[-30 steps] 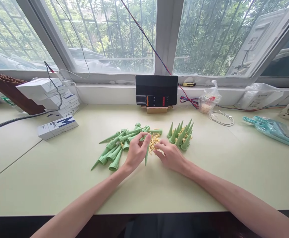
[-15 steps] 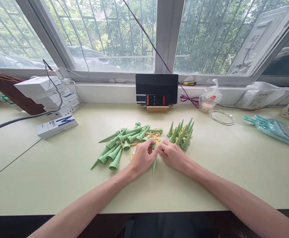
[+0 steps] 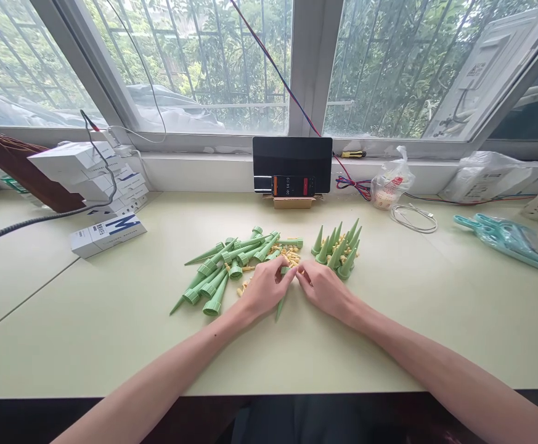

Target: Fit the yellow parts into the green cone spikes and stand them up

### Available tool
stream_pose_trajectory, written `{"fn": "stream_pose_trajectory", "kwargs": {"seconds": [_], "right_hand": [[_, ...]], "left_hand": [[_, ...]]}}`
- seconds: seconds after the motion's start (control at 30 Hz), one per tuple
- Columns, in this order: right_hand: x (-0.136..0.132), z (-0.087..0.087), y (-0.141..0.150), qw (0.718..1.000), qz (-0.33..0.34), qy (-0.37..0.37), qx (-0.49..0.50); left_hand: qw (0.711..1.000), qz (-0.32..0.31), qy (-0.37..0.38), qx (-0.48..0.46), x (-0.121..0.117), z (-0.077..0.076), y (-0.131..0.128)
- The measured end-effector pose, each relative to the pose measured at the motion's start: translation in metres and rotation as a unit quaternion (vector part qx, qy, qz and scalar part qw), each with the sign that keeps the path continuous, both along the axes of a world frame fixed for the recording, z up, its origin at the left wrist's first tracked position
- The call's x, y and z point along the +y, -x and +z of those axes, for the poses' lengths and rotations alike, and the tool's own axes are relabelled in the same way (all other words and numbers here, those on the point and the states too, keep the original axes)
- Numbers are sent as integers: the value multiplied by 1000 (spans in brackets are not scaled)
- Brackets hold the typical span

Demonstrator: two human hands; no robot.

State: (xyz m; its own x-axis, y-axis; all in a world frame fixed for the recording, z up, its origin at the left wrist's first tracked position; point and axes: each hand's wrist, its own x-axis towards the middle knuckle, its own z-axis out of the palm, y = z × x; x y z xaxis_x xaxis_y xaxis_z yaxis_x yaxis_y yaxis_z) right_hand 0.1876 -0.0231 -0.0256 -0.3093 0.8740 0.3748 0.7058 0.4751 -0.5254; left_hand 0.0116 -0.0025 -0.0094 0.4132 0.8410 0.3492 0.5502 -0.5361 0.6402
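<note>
My left hand is closed around a green plastic watering spike, its pointed end angled down toward me below the fingers. Close beside it, my right hand has thumb and fingers pinched together near the top of that spike; anything between those fingertips is hidden. Small yellow plastic fittings lie heaped just beyond both hands, and a few more show left of my left wrist. A loose pile of green spikes lies to the left. Upright green spikes with yellow fittings among them stand in a cluster on the right.
A black tablet and a phone lean on a cardboard stand at the back. White boxes lie to the left. A bagged item, a white cable and a wrapped teal tool are on the right.
The held spike's tip has swung slightly left and away from me, and its top is more covered by my left hand. My right fingertips have drawn slightly apart from the left ones.
</note>
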Motion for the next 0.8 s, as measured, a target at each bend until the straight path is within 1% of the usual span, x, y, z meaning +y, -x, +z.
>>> {"fn": "stream_pose_trajectory", "kwargs": {"seconds": [0.17,0.37,0.53,0.7,0.8], "right_hand": [[-3,5,1,999,6,7,53],[-5,7,2,991,-8,-32,127],[-7,8,4,985,-8,-57,165],[-7,8,5,983,4,-42,177],[-7,8,4,982,7,-32,188]], "left_hand": [[999,4,-23,38,1,1,3],[996,-3,-52,70,-1,3,5],[994,3,-40,101,1,1,6],[992,15,-41,116,4,-1,9],[992,19,-48,119,4,1,9]]}}
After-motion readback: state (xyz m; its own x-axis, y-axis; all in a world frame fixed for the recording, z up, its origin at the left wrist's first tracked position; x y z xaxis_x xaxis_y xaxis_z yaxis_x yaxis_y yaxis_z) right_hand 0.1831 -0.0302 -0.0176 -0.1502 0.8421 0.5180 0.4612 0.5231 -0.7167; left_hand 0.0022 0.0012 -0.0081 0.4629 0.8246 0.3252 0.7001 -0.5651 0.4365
